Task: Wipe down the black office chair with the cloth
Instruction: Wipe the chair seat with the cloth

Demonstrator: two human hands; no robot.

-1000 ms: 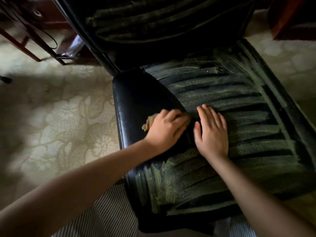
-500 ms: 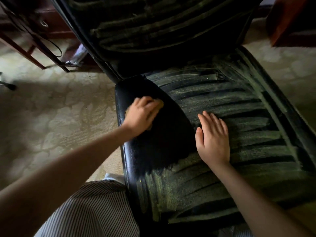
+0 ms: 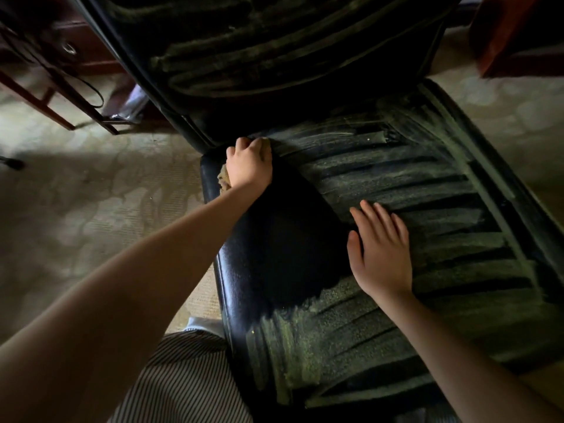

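The black office chair [image 3: 290,248] fills the middle and right of the head view, its seat streaked with greenish dust and its backrest rising at the top. A clean dark patch runs along the seat's left side. My left hand [image 3: 250,166] grips a tan cloth [image 3: 223,178] at the seat's back left corner, right by the backrest; only a small edge of the cloth shows under the hand. My right hand [image 3: 381,248] lies flat on the dusty seat, fingers straight, holding nothing.
Pale patterned carpet [image 3: 91,209] surrounds the chair. Dark wooden furniture legs [image 3: 61,99] and a cable stand at the upper left. A reddish wooden piece [image 3: 512,35] sits at the upper right. Striped fabric [image 3: 183,377] on my leg is at the bottom.
My left hand with the cloth has slid from the seat's middle toward the back left corner, leaving a wider clean strip. My right hand has stayed in place.
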